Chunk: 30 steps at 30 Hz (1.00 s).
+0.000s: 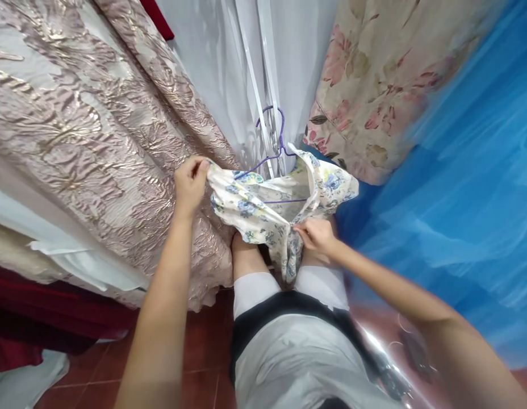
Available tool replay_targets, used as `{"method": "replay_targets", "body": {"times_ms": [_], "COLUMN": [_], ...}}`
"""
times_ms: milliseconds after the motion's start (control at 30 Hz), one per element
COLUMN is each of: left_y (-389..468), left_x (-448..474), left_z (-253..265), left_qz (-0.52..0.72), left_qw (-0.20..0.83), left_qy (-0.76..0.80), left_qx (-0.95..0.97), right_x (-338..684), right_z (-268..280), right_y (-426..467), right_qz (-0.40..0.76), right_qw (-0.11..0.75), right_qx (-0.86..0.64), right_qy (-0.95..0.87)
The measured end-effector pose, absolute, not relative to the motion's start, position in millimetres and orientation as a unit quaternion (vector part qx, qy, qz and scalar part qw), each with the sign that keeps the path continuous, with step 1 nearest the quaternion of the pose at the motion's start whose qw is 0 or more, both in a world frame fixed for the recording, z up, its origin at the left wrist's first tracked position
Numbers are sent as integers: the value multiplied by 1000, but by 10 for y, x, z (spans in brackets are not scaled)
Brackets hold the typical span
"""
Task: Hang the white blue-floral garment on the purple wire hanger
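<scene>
A white floral blouse (246, 213) with blue and yellow flowers hangs in front of me on a purple hanger (282, 128). My left hand (191, 184) is closed on the blouse's left shoulder edge, pinching the cloth. At the lower point of the neckline, my right hand (315, 234) pinches the front edge of the same garment. The hanger's hook rises above the collar, and its lower bar shows through the open neck. The blouse's lower part drops between my legs and is partly hidden.
Pink brocade fabric (118, 136) hangs on the left, above dark red cloth (54, 312). White ribbons (267, 68) hang before pale sheer cloth at the back. Floral fabric (374, 85) and bright blue tulle (451, 216) fill the right. Red tiles (204, 352) cover the floor.
</scene>
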<state>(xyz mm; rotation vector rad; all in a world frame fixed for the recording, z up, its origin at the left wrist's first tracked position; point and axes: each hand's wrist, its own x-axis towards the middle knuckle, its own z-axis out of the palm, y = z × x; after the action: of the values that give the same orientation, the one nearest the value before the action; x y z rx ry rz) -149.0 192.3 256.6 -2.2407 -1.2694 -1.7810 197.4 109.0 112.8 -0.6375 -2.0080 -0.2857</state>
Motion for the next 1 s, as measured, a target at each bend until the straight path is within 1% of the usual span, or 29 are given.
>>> {"method": "replay_targets", "body": {"times_ms": [67,167,267,333,433,500,633,700,800,867,900,1000], "left_y": [1834,1666,1468,1336,1167,1083,949,890,812,760,732,656], "left_x": [-1696,-1675,-1326,-988,-456,-177,35,-2,-84,-90,-73,28], "left_z": [2228,1640,1189,1063,1132,1274,1526,1589,1636,1672,1699,1809], "left_qz": [-549,-525,-460,-435,-433,-448,-501,-517,-536,-537,-530,-476], "left_qw": [-10,-34,-71,-85,-122,-143,-150,-159,-180,-199,-209,-225], "left_qy": [-451,-488,-483,-445,-365,-321,-324,-345,-378,-390,-390,-372], "left_qx": [-703,-696,-742,-778,-815,-822,-788,-767,-733,-721,-724,-764], "right_x": [1967,1904,1823,1779,1751,1793,2107,2321,2499,2447,2376,2092], "right_z": [978,826,781,851,1128,1369,1684,1680,1542,1461,1444,1501], "right_y": [948,811,747,727,729,764,916,978,928,782,692,478], "right_qz": [-82,-33,31,76,120,116,69,66,100,139,164,246], "right_qw": [479,461,421,388,337,331,404,443,471,482,489,488], "right_qx": [-275,-271,-280,-304,-372,-444,-543,-567,-597,-585,-556,-404], "right_qy": [-829,-845,-862,-867,-856,-825,-733,-692,-642,-637,-652,-734]}}
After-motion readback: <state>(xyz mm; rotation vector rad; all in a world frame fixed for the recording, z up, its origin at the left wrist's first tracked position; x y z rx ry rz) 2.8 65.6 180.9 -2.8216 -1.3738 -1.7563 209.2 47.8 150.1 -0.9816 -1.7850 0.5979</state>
